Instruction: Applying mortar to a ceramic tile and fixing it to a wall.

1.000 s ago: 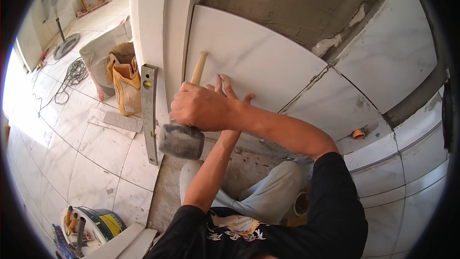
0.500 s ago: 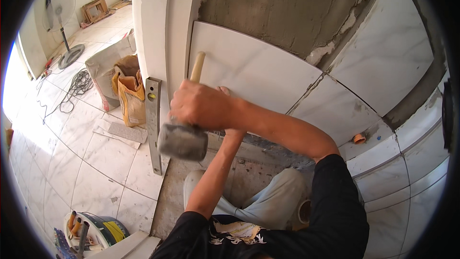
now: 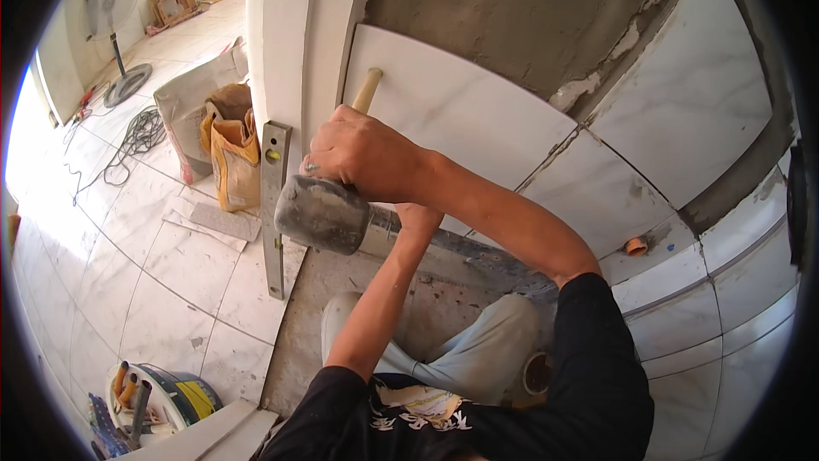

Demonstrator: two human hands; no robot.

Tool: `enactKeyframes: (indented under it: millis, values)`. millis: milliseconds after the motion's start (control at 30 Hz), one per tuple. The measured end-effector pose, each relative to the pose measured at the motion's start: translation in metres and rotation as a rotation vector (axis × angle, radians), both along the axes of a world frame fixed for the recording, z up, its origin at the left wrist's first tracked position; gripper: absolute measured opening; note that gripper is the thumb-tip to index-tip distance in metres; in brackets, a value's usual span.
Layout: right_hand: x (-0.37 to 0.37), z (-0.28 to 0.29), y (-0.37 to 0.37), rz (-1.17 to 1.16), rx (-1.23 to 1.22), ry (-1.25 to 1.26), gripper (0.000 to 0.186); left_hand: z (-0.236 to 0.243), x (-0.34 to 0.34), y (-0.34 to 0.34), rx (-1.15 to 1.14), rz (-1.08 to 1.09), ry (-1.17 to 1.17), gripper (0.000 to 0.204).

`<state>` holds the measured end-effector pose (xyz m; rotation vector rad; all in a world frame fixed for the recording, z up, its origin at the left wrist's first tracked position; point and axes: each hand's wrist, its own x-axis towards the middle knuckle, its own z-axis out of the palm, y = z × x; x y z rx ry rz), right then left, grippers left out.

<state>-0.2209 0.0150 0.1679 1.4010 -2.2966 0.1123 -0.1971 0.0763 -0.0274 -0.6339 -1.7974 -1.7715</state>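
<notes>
My right hand (image 3: 363, 147) is closed round the wooden handle of a rubber mallet (image 3: 322, 215). The mallet's dusty grey-black head hangs below the fist, and the pale handle end sticks out above it. White marbled wall tile (image 3: 469, 107) lies behind both hands, its upper edge against bare grey mortar. Crossing in front, my right forearm covers most of my left hand (image 3: 418, 218). Only the left wrist and the base of that hand show, close to the tile's lower part; its fingers are hidden.
A spirit level (image 3: 274, 205) stands upright beside the white door frame (image 3: 286, 43). Left of it are an open yellow-brown bag (image 3: 235, 162), a coiled cable (image 3: 141, 137) and a standing fan (image 3: 119, 60). A bucket of tools (image 3: 175, 397) sits lower left. An orange pipe end (image 3: 636, 246) protrudes at right.
My right hand and the mallet have risen slightly, and the mallet head is tilted more. A left fingertip seen earlier beside the right wrist is now hidden. The view has shifted a little.
</notes>
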Motion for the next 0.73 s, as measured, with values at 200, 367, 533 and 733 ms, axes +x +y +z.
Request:
enactKeyframes:
  millis: [200,367,533,733]
  values:
    - [0.015,-0.036,0.015,-0.263,0.397,0.101,0.008,0.03,0.013,-0.007,-0.186,0.086,0.029,0.105]
    - [0.017,-0.025,0.04,-0.074,0.105,-0.029,0.01,0.029,0.017,0.013,-0.257,0.132,-0.009,0.107]
    - [0.008,-0.006,0.039,-0.054,0.008,0.102,0.014,0.009,-0.005,0.046,-0.062,-0.065,-0.18,0.096]
    - [-0.013,0.01,0.023,-0.142,0.029,0.162,0.013,-0.142,-0.073,0.058,-0.466,-0.199,0.398,0.1]
